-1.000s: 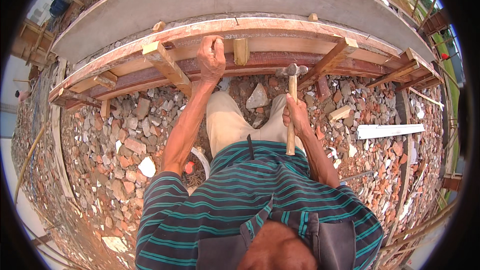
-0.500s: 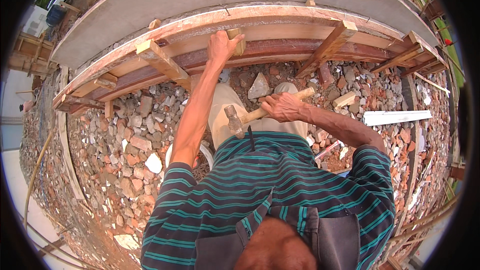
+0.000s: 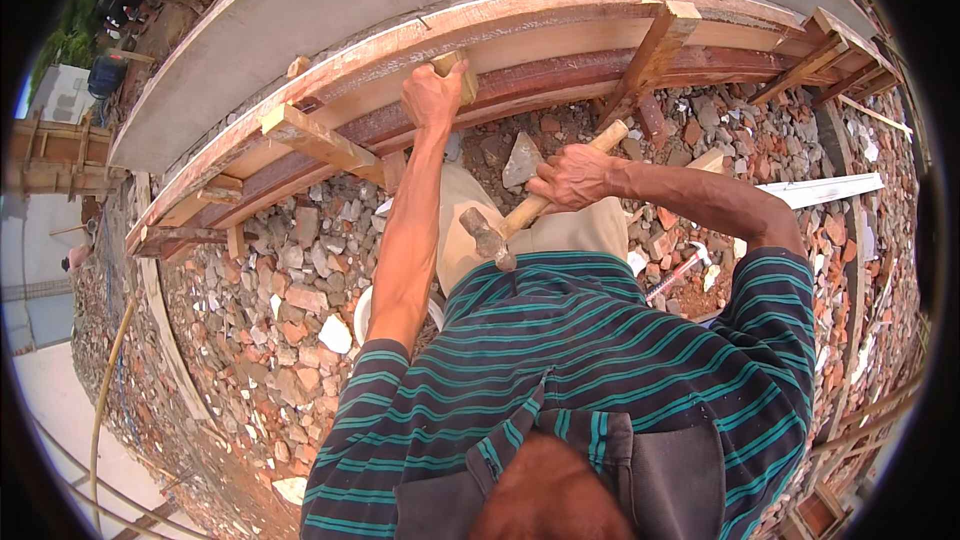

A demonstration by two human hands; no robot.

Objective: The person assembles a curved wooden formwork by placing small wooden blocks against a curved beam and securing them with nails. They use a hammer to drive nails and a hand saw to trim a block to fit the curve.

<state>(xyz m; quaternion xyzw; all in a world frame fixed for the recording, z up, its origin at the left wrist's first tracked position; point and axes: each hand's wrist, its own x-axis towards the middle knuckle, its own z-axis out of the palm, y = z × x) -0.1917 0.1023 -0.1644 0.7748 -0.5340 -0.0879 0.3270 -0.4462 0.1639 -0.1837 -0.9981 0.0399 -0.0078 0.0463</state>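
My left hand (image 3: 432, 97) is closed around a short wooden block (image 3: 464, 85), holding it upright against the inner face of the plank formwork (image 3: 520, 58). Its palm side is hidden. My right hand (image 3: 572, 178) grips the wooden handle of a hammer (image 3: 522, 214) partway along. The heavy metal hammer head (image 3: 488, 240) hangs in front of my striped shirt, apart from the formwork. Wooden braces (image 3: 322, 145) stick out from the formwork toward me on either side of the block.
A grey concrete wall (image 3: 300, 30) runs behind the formwork. Broken brick and stone rubble (image 3: 290, 310) covers the ground. A claw hammer with a red and white handle (image 3: 682, 268) lies at my right, below a white strip (image 3: 822, 190). Part of a white bucket (image 3: 363, 315) shows beside my left arm.
The view has turned slightly. My right hand has risen a little, and the hammer handle slants more steeply. My left hand keeps the wooden block at the formwork.
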